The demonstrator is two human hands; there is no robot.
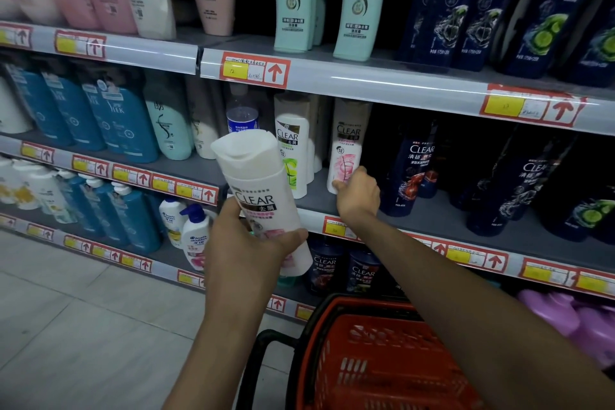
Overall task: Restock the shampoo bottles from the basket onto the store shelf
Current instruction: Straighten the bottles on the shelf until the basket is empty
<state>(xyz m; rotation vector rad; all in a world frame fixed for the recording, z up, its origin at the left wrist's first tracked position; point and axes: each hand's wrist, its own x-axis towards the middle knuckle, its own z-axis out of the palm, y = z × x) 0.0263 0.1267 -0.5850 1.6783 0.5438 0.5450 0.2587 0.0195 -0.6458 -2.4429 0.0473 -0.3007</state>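
My left hand [246, 243] grips a white CLEAR shampoo bottle [256, 183] with a pink label, held tilted in front of the middle shelf [312, 210]. My right hand [357, 193] reaches onto that shelf and holds the lower part of a second white-and-pink CLEAR bottle [346, 150] standing upright there. A white-and-green CLEAR bottle [293, 150] stands just left of it. The red plastic basket [382, 359] with black handles sits below my arms at the bottom of the view; no bottles show inside it.
Dark blue CLEAR bottles [412, 170] stand right of the pink one on the same shelf. Mint-green bottles [293, 0] line the upper shelf. Blue pump bottles [126, 116] fill the left bays. Purple bottles [572, 313] lie low right. Tiled floor [83, 326] at left.
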